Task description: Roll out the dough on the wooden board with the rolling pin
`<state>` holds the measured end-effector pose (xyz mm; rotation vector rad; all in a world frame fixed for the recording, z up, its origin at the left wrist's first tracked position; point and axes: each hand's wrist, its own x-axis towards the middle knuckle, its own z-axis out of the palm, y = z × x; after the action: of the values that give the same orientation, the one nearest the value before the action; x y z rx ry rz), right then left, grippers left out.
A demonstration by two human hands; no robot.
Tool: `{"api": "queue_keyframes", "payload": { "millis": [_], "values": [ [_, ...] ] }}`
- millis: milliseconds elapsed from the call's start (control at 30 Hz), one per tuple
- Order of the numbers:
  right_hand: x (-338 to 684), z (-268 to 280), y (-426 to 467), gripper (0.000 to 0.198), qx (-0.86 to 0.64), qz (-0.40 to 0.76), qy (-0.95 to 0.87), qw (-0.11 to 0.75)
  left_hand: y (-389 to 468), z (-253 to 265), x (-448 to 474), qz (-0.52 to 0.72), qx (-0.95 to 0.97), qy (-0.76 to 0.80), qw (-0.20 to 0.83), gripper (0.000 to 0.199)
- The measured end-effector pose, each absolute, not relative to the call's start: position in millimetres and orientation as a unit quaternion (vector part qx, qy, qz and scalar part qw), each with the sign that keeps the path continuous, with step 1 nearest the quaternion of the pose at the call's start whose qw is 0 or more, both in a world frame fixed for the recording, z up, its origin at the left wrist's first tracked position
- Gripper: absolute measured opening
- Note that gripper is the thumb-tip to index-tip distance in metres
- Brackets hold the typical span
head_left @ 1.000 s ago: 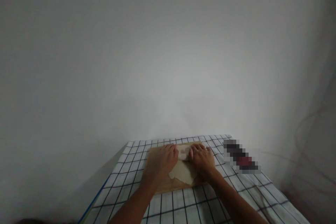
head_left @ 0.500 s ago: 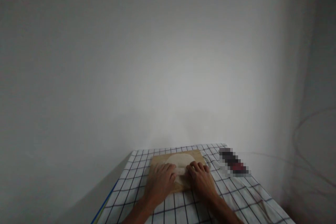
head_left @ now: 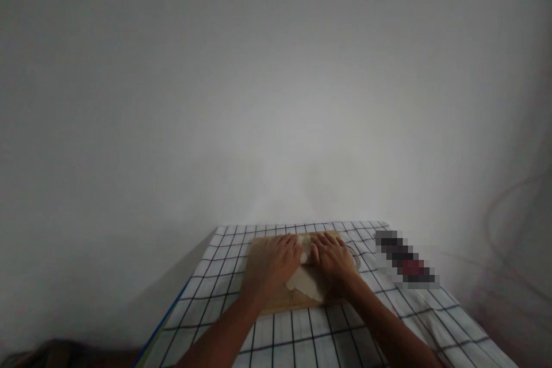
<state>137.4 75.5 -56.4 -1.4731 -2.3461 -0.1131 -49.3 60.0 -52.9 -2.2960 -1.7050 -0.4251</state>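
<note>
A thin, pale sheet of dough (head_left: pixel 307 283) with a ragged near edge lies on a wooden board (head_left: pixel 280 303). Across it, toward the board's far side, is a light-coloured rolling pin (head_left: pixel 305 252), of which only the short middle stretch shows. My left hand (head_left: pixel 278 256) presses on the pin's left part, fingers laid forward over it. On its right part is my right hand (head_left: pixel 331 256), with the fingers likewise over the top. Both hands hide the pin's ends and some of the dough.
The board rests on a table with a white, dark-checked cloth (head_left: pixel 293 333). A blurred-out dark and red item (head_left: pixel 407 261) lies at the right edge. A loop of cord (head_left: pixel 356 256) sits beside the board. The pale wall (head_left: pixel 276 98) rises behind the table.
Both hands have moved forward with the rolling pin to the far part of the board. More of the dough's near part now shows between my forearms. The camera view has shifted slightly.
</note>
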Motion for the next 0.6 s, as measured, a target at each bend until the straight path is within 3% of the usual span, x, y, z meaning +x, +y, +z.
{"api": "queue_keyframes", "payload": {
  "millis": [600],
  "values": [
    [104,-36,153,0.041,-0.561,0.003,-0.821,0.106,140,-41,-39,-0.135,-0.738,-0.655,0.090,0.039]
  ]
}}
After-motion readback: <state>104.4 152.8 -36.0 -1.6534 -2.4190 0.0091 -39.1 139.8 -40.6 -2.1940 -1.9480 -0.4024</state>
